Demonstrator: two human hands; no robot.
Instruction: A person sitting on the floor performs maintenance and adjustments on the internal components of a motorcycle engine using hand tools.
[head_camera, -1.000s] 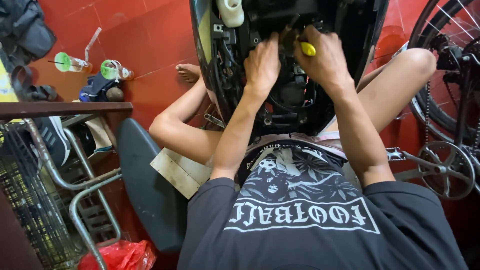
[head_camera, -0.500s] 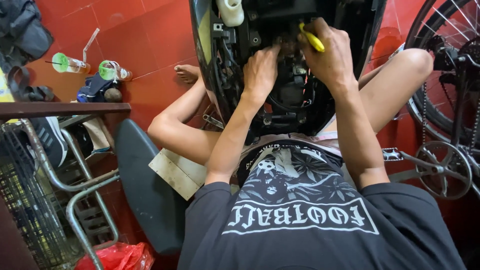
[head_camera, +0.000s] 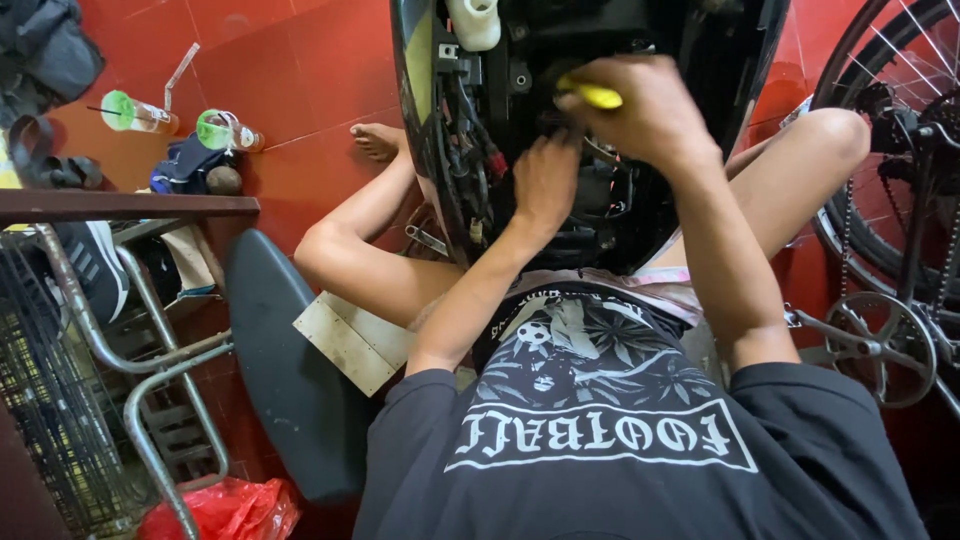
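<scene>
Screwdriver (head_camera: 592, 95), yellow-handled, sits gripped in the right hand's (head_camera: 645, 115) curled fingers inside the opened scooter body (head_camera: 690, 60), the left hand (head_camera: 545, 180) closed on wiring just below, so driving seems underway, needing steady alignment.

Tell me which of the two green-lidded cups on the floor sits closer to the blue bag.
The right-hand cup, lying just above the blue bag. The other cup lies farther left, nearer the dark sandal.
</scene>
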